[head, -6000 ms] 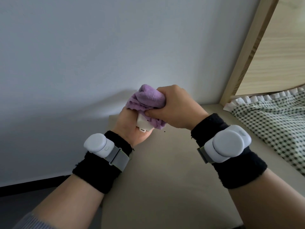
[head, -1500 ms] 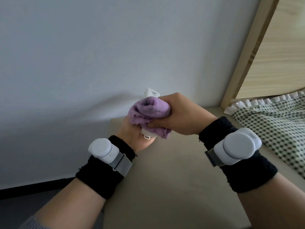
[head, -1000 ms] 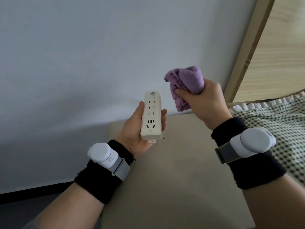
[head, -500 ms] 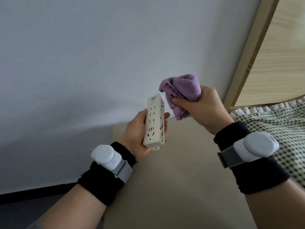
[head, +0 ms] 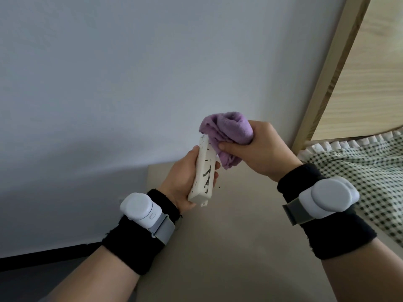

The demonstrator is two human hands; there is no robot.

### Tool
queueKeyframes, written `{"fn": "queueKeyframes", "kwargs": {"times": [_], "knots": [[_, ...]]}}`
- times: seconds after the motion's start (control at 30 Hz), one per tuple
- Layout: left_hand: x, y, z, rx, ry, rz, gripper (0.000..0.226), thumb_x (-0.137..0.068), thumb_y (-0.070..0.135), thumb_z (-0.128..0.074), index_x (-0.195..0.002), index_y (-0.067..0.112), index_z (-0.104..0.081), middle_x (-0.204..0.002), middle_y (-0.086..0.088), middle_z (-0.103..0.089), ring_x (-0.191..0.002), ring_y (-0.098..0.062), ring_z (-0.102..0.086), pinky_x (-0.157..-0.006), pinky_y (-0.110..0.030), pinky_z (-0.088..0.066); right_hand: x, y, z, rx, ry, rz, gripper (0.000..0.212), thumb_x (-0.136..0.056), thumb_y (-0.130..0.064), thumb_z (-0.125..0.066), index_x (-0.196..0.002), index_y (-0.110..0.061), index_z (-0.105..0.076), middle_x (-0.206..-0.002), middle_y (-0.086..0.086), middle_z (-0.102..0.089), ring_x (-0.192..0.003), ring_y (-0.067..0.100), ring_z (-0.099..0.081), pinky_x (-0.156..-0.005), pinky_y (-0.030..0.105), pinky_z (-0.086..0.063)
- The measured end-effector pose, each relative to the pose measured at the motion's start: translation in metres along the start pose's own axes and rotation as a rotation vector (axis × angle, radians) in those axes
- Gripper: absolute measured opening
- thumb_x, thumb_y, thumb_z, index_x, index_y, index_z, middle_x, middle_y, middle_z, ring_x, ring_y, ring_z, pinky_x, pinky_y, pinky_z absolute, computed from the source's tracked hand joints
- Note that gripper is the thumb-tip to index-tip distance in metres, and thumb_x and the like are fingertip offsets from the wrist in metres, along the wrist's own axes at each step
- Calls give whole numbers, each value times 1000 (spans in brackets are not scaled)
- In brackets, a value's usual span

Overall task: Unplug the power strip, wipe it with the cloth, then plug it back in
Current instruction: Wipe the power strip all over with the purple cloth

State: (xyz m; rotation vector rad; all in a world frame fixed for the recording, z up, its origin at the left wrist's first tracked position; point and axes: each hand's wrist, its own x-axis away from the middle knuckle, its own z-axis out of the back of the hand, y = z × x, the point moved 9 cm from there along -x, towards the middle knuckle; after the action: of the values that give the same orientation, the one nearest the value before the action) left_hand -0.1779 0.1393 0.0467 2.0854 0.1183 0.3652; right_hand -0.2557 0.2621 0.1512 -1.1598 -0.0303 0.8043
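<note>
The left hand (head: 185,175) clasps the cream plastic power strip (head: 204,171) upright, exposing its side; against its top, the right hand (head: 259,149) presses the bunched purple cloth (head: 229,131).

Black wristbands (head: 327,232), white round devices (head: 328,196), grey straps (head: 162,228)
</note>
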Motion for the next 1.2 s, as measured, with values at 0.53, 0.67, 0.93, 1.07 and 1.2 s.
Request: {"fn": "queueKeyframes", "kwargs": {"times": [0.53, 0.67, 0.93, 1.07, 1.2], "knots": [[0, -1, 1, -99, 34, -1, 44, -108, 46, -38, -107, 11, -65, -71, -7, -73, -50, -18, -64, -48, -26, -53, 0, -3, 3, 166, 135, 1, 10, -85, -10, -79, -85, -8, -69, -63, 4, -78, -56, 22, -77, -64, 42, -67], [3, -2, 3, -129, 41, -6, 44, -108, 46, -39, -102, 11, -65, -71, -7, -73, -50, -18, -64, -48, -25, -53, -2, -6, -2, 159, -15, 3, 12, -81, -10, -81, -87, -6, -71, -64, 3, -78, -56, 19, -77, -57, 30, -62], [4, -3, 1, -147, 34, -7, 41, -108, 39, -38, -97, 12, -65, -71, -6, -71, -51, -15, -62, -48, -23, -52, 0, -15, -7, 225, -13, 47, 14, -83, -12, -84, -87, -9, -72, -63, 3, -77, -56, 15, -75, -56, 26, -61], [4, -6, -2, -156, 26, 11, 41, -107, 40, -40, -96, 12, -66, -72, -7, -71, -51, -16, -63, -47, -23, -51, 0, -18, -1, 211, -18, 62, 18, -82, -14, -86, -87, -5, -72, -66, 6, -78, -58, 22, -77, -60, 41, -66], [3, -9, 1, -154, 44, 35, 42, -107, 42, -41, -100, 12, -69, -73, -9, -74, -51, -17, -65, -48, -25, -53, 2, -14, 3, 224, 49, 48, 16, -85, -14, -83, -87, -6, -70, -65, 6, -77, -59, 24, -77, -62, 44, -65]]}}
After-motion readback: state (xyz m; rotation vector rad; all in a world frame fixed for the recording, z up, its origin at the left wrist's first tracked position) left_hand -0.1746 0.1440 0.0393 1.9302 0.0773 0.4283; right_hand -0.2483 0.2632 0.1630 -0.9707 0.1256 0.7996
